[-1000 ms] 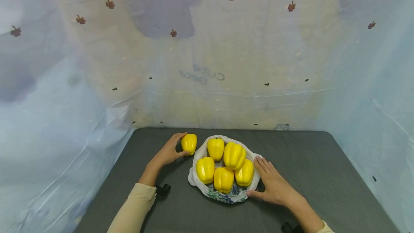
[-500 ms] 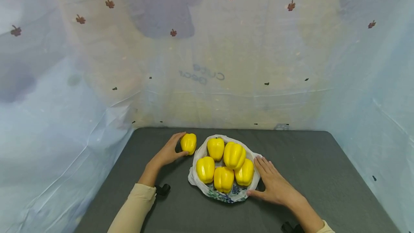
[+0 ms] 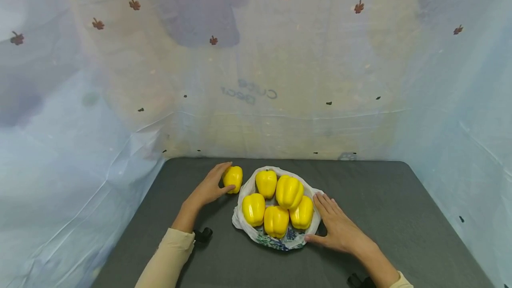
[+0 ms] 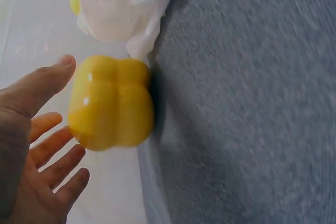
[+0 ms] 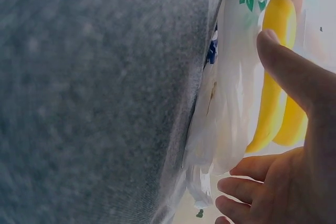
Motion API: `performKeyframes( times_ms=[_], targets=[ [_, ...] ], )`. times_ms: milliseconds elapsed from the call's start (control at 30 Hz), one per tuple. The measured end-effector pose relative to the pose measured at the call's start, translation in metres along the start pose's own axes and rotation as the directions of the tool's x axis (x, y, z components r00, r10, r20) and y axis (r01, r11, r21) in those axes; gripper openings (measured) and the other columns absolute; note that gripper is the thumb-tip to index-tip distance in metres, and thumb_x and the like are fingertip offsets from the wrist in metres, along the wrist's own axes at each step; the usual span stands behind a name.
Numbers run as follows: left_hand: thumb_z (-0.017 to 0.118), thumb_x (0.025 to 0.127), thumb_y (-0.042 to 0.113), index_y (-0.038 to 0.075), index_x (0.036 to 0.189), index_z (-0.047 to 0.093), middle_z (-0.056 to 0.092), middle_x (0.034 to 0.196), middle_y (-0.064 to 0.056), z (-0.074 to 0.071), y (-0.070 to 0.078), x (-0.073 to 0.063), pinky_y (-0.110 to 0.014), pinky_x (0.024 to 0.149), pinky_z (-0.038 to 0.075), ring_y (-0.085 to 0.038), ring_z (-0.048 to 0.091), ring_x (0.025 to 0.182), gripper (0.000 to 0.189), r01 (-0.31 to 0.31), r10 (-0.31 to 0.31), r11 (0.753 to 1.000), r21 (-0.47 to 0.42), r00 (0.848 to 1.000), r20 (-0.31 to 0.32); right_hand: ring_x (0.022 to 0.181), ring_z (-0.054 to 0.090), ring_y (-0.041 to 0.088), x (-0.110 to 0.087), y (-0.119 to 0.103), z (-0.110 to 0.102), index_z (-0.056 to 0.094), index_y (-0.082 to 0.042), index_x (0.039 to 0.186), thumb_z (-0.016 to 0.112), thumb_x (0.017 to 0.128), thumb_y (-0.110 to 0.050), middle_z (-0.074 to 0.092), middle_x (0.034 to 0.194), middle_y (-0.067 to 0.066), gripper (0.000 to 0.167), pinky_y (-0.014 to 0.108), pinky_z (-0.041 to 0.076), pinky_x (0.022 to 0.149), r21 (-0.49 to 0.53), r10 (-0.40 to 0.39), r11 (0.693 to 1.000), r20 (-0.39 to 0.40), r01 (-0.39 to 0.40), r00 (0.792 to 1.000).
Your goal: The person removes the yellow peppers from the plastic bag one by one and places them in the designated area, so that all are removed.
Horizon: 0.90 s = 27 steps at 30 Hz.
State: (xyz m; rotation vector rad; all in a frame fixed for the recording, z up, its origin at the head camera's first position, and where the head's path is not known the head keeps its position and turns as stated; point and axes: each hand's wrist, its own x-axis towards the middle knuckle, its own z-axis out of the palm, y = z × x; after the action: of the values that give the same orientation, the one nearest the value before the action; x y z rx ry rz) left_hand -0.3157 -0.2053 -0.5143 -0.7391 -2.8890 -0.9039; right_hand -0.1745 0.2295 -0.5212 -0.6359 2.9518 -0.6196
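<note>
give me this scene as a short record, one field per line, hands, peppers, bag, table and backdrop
left hand: thumb and fingers around the left side of a glossy yellow bell pepper; firmness of contact unclear
that pepper's place: outside the bag, to its left
right hand: rests against the right side of a white plastic bag with green and blue print
bag mouth: spread wide, facing up
bag contents: five glossy yellow bell peppers
surface: dark grey table
backdrop: pale sheeting with brown leaf-shaped marks

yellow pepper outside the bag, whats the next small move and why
I'd probably curl the left hand around the outside pepper: in the left wrist view the fingers are spread, so it looks ungripped, while the right hand is at the edge of the bag.
</note>
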Motion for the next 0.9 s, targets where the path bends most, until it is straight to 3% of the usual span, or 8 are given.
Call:
performKeyframes(
  times_ms=[200, 400, 900],
  targets=[
    [0.078, 0.102, 0.035, 0.013, 0.168, 0.037, 0.035, 0.171, -0.016, 0.0, 0.018, -0.001, -0.067, 0.122, 0.036, -0.043, 0.035, 0.156, 0.081, -0.013, 0.014, 0.999, 0.043, 1.0, -0.008, 0.164, 0.016, 0.042, -0.001, -0.001, 0.0, 0.025, 0.004, 0.168, 0.08, 0.086, -0.07, 0.021, 0.176, 0.023, 0.123, 0.066, 0.015, 0.13, 0.006, -0.005, 1.0, 0.002, 0.005, 1.0],
    [0.075, 0.103, 0.041, 0.019, 0.168, 0.039, 0.038, 0.17, -0.011, 0.001, 0.037, 0.0, -0.065, 0.122, 0.038, -0.039, 0.037, 0.156, 0.077, -0.059, 0.059, 0.998, 0.031, 0.998, 0.0, 0.163, 0.017, 0.043, -0.001, -0.002, -0.002, 0.025, 0.005, 0.168, 0.08, 0.086, -0.069, 0.022, 0.176, 0.023, 0.123, 0.066, 0.015, 0.13, -0.004, -0.005, 1.0, -0.003, 0.005, 1.0],
    [0.075, 0.103, 0.043, 0.014, 0.167, 0.041, 0.039, 0.17, -0.008, 0.01, 0.088, 0.001, -0.06, 0.123, 0.04, -0.033, 0.04, 0.156, 0.078, -0.199, 0.202, 0.979, -0.042, 0.977, 0.064, 0.163, 0.019, 0.044, -0.002, -0.002, -0.003, 0.026, 0.005, 0.168, 0.08, 0.086, -0.07, 0.023, 0.175, 0.024, 0.123, 0.066, 0.016, 0.13, -0.021, -0.006, 1.0, 0.0, 0.006, 1.0]
  ],
)
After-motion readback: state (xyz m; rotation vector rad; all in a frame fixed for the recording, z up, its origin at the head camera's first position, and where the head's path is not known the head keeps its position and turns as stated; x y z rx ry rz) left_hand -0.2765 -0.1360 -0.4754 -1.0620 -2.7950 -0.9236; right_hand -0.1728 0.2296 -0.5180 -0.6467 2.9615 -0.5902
